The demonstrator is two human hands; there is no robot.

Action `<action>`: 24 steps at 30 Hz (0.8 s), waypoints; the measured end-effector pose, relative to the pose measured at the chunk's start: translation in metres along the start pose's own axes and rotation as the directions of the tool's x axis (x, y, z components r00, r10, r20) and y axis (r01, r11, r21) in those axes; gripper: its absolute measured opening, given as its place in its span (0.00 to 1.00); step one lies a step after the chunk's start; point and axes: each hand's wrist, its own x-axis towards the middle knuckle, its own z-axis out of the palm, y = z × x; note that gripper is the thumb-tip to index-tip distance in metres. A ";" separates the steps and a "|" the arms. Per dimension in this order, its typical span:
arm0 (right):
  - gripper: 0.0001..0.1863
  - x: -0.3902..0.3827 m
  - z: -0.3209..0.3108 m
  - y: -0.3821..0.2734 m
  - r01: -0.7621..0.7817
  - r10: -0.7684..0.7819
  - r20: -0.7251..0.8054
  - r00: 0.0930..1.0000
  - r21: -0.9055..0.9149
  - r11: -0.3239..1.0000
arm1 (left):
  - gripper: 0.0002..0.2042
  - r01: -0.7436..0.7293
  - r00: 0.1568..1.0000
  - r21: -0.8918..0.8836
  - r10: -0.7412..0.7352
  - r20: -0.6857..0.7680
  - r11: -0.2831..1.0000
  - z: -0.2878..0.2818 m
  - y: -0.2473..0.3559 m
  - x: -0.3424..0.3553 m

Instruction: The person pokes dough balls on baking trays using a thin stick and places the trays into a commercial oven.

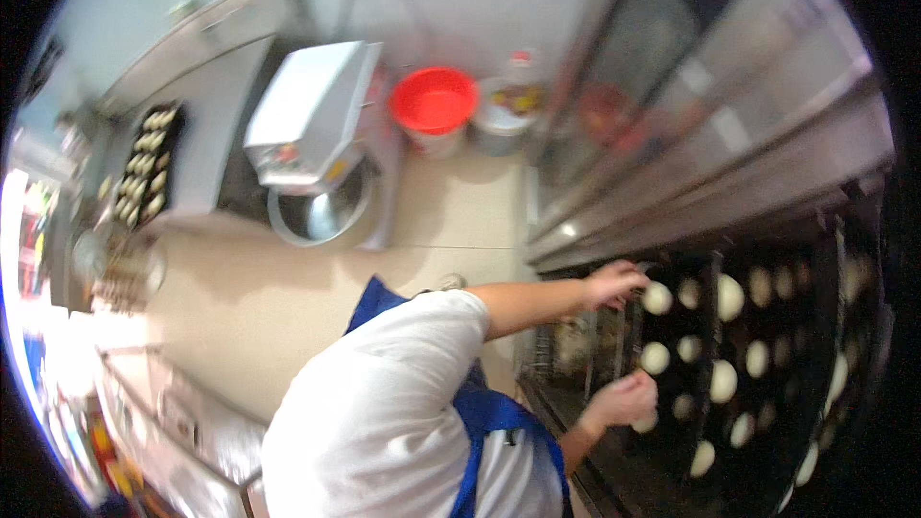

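My left hand (pixel 616 285), at the end of an outstretched arm, has its fingers curled at the far corner of a dark baking tray. Nearer my body, my right hand (pixel 628 399) is closed at the same tray's front edge. Motion blur softens the fingers of both hands. Pale round dough balls (pixel 655 357) lie on the tray between and beyond my hands. The tray is at the opening of a tall dark rack (pixel 595 465), where more trays with rows of dough balls (pixel 723 381) show deeper in.
Metal cabinet doors (pixel 710 163) rise beyond the rack. A white mixer (pixel 312 120) with a steel bowl (pixel 321 216) stands on the floor, beside a red basin (pixel 434 101) and a white bucket (pixel 501 120). At the left, a black tray of shaped dough (pixel 149 163) rests on a counter; a metal-framed cart (pixel 182 422) stands lower left.
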 end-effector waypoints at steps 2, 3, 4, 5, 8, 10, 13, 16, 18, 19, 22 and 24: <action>0.06 -0.074 -0.098 0.121 -0.049 0.041 -0.078 0.996 -0.103 0.993 | 0.34 -0.051 0.972 0.241 -0.007 0.233 0.969 0.107 -0.096 -0.069; 0.07 -0.125 -0.153 0.175 -0.034 0.013 -0.111 0.994 -0.189 0.981 | 0.25 -0.129 0.963 0.397 0.018 0.270 0.909 0.152 -0.160 -0.110; 0.07 -0.181 -0.209 0.218 -0.053 0.008 -0.143 0.990 -0.314 0.948 | 0.21 -0.209 0.906 0.568 -0.061 0.419 0.796 0.182 -0.197 -0.172; 0.09 -0.221 -0.257 0.245 -0.064 0.012 -0.165 0.986 -0.320 0.945 | 0.21 -0.395 0.838 0.767 -0.144 0.527 0.506 0.174 -0.257 -0.203; 0.07 -0.319 -0.354 0.273 -0.099 0.039 -0.215 0.976 -0.277 0.956 | 0.26 -0.347 0.908 0.931 -0.288 0.303 -0.112 0.060 -0.341 -0.359; 0.07 -0.313 -0.382 0.246 -0.145 0.082 -0.245 0.966 -0.249 0.958 | 0.18 -0.066 0.930 0.939 -0.361 -0.065 -0.337 -0.037 -0.313 -0.405; 0.05 -0.268 -0.338 0.201 -0.092 0.115 -0.141 0.983 0.162 0.983 | 0.17 0.807 0.581 0.565 -0.062 -0.811 0.174 -0.169 -0.274 -0.524; 0.05 -0.231 -0.301 0.083 -0.024 0.068 -0.070 0.995 0.496 0.868 | 0.22 0.765 0.288 0.258 0.045 -0.956 0.590 -0.277 -0.265 -0.629; 0.04 -0.208 -0.299 -0.025 0.105 -0.112 -0.030 0.993 0.631 0.769 | 0.23 0.666 0.392 0.375 0.125 -0.911 0.645 -0.318 -0.276 -0.698; 0.04 -0.209 -0.294 -0.083 0.159 -0.178 -0.049 0.983 0.711 0.685 | 0.24 0.608 0.442 0.434 0.171 -0.881 0.665 -0.336 -0.282 -0.729; 0.05 -0.205 -0.317 -0.267 0.478 -0.523 -0.183 0.832 0.716 0.509 | 0.24 0.509 0.409 0.419 0.218 -0.886 0.752 -0.371 -0.293 -0.807; 0.07 -0.219 -0.328 -0.353 0.603 -0.636 -0.289 0.715 0.716 0.353 | 0.24 0.682 0.379 0.337 0.081 -0.922 0.649 -0.370 -0.310 -0.856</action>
